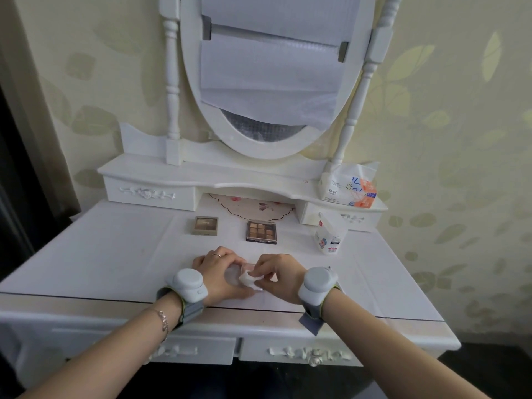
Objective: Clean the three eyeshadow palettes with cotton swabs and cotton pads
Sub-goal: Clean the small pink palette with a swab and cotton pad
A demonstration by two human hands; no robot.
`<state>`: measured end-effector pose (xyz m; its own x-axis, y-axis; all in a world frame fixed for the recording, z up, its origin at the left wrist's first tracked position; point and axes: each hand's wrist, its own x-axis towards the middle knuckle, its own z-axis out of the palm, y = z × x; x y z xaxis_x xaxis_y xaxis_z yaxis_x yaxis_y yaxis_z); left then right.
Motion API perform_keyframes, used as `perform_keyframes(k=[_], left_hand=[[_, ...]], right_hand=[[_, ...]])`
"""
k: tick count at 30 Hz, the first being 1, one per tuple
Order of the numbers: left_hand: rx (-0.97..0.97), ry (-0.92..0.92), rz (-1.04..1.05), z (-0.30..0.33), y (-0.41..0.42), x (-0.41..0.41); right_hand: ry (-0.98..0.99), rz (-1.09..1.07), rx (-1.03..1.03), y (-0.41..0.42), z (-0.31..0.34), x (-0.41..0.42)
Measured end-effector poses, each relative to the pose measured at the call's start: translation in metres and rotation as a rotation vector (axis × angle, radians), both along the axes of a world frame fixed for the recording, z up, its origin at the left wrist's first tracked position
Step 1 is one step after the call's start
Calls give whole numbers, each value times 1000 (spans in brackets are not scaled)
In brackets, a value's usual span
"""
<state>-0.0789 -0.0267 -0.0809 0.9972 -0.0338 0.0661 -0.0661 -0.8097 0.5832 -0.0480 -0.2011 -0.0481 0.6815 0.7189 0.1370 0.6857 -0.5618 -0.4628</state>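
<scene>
White cotton, a folded cotton pad (245, 278), is pinched in the fingertips of the right hand (277, 276) and pressed onto a clear-cased eyeshadow palette (241, 276) lying on the worktop (115, 254) near its front edge. The left hand (217, 270) curls round the palette's left side, most likely to keep it from sliding while the pad rubs; the hands hide most of the palette, so I cannot tell which part is being wiped.

Farther back sit the other two palettes, apart from each other and from the hands: a gold-cased one (205, 225) to the left and a nine-pan brown one (261, 232) to the right, both face up and within easy reach for their turn. Right of those stands a soft white pack (329, 236), probably the cotton supplies, though its label is too small to read. On the shelf behind rests a tissue pack (349, 187), below the oval mirror (270, 82), whose glass is mostly covered with sheeting.
</scene>
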Motion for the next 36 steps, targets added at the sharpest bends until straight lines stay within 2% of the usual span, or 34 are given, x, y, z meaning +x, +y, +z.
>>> perform_keyframes(k=[7,11,17,22,26,36], left_hand=[[87,-17,10,1,0,0],[53,-17,-2,1,-1,-1],[13,-27,8,-1,0,-1],[15,-22,-8,-2,1,0],[18,-26,-17,-3,2,0],[7,-23,-20,-1,0,-1]], right_hand=[[-23,-57,-47,12,2,21],[-1,8,-8,5,0,16],[44,61,-60,-1,1,19],[55,-173,69,-12,-5,33],[81,-243,119,-13,-10,34],[99,-26,87,-25,-6,7]])
